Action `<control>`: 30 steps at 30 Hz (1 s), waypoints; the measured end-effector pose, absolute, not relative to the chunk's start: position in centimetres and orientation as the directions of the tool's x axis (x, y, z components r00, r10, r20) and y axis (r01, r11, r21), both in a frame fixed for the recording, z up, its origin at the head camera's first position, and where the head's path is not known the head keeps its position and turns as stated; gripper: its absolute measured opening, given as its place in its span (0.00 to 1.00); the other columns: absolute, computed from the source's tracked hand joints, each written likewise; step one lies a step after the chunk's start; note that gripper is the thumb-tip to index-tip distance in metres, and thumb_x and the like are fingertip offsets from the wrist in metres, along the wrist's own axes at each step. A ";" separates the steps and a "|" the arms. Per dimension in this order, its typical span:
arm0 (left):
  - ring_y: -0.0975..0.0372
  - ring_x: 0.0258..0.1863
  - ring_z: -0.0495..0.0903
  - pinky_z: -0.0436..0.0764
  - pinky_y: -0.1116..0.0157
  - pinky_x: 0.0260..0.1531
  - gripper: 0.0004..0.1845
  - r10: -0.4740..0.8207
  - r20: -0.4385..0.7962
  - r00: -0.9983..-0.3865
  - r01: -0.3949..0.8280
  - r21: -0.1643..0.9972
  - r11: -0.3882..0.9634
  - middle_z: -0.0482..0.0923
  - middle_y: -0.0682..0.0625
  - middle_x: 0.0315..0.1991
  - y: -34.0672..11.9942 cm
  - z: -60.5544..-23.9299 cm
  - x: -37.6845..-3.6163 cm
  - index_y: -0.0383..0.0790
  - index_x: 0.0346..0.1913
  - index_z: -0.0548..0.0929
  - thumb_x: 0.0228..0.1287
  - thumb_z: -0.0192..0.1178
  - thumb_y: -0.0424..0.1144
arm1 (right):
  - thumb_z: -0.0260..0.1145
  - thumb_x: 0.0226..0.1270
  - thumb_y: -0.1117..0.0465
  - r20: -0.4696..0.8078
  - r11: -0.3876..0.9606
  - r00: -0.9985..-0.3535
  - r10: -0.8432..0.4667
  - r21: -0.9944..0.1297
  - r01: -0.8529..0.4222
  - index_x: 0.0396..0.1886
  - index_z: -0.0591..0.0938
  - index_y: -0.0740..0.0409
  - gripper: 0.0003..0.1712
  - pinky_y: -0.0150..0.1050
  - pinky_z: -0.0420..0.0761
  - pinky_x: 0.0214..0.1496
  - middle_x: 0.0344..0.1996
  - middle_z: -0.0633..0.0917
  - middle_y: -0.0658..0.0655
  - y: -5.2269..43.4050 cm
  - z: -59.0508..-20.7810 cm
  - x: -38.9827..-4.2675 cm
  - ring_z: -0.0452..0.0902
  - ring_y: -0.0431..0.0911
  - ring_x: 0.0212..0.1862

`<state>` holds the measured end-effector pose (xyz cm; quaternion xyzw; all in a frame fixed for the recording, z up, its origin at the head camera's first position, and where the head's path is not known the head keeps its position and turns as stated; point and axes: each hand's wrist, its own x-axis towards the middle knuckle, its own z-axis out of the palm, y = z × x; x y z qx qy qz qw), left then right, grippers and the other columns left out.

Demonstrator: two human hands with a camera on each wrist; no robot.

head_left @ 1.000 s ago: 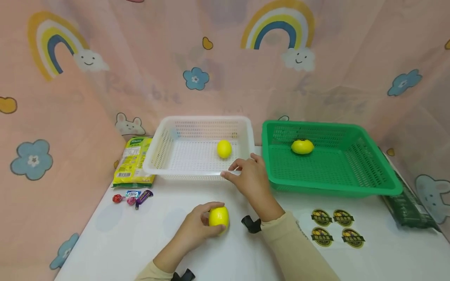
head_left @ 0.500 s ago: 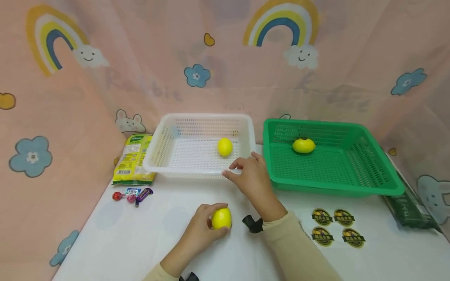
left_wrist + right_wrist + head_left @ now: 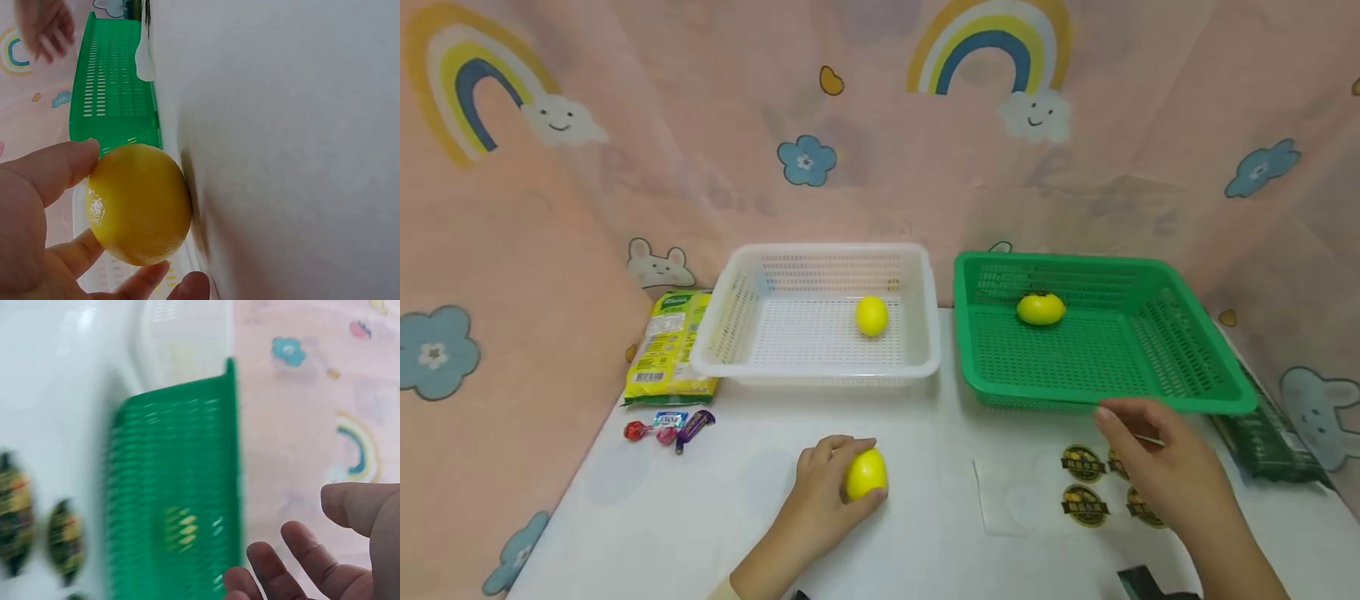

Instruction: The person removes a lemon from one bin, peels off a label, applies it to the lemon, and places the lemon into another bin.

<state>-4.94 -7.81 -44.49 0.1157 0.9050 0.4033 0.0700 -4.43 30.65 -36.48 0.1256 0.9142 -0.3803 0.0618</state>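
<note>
My left hand (image 3: 820, 492) grips a yellow lemon (image 3: 867, 473) on the white table; the left wrist view shows its fingers curled round the lemon (image 3: 139, 203). My right hand (image 3: 1157, 467) hovers empty with loose fingers over the round stickers (image 3: 1084, 483), just in front of the green basket (image 3: 1195, 392). A second lemon (image 3: 872, 316) lies in the white basket (image 3: 820, 367). A yellow fruit with a dark stem (image 3: 1041, 308) lies in the green basket. The right wrist view is blurred, showing the green basket (image 3: 181, 487) and relaxed fingers (image 3: 294, 562).
A yellow-green packet (image 3: 666, 348) lies left of the white basket, with wrapped candies (image 3: 668, 427) in front of it. A dark green packet (image 3: 1262, 437) lies right of the green basket. A pink patterned curtain (image 3: 880, 125) closes off the back and sides.
My right hand has left the white basket's front rim and moved right, now over the stickers by the green basket. The left hand still holds the lemon in place.
</note>
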 end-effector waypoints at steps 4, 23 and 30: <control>0.49 0.62 0.65 0.75 0.50 0.51 0.31 0.276 -0.014 -0.961 0.181 0.723 0.666 0.71 0.45 0.69 -7.6 -44.1 -5.1 0.49 0.69 0.81 0.64 0.75 0.48 | 0.48 0.76 0.23 -0.423 0.657 -0.885 0.196 -0.614 0.438 0.81 0.63 0.62 0.55 0.62 0.81 0.55 0.75 0.66 0.74 33.6 -39.7 -2.8 0.63 0.74 0.72; 0.53 0.76 0.62 0.66 0.52 0.68 0.29 0.688 -0.067 -0.723 0.552 0.542 0.633 0.65 0.45 0.78 7.3 -42.7 -6.0 0.68 0.72 0.78 0.70 0.69 0.59 | 0.53 0.74 0.23 -0.457 0.672 -0.863 0.215 -0.572 0.470 0.80 0.62 0.69 0.59 0.66 0.69 0.71 0.76 0.60 0.79 33.0 -44.1 -0.6 0.59 0.75 0.74; 0.55 0.71 0.63 0.66 0.56 0.64 0.34 0.670 -0.080 -0.738 0.575 0.445 0.686 0.68 0.48 0.75 10.0 -44.3 -6.5 0.70 0.73 0.77 0.64 0.72 0.63 | 0.56 0.74 0.25 -0.431 0.663 -0.874 0.223 -0.590 0.460 0.81 0.62 0.66 0.57 0.63 0.68 0.73 0.78 0.62 0.76 32.5 -44.1 -0.2 0.60 0.72 0.76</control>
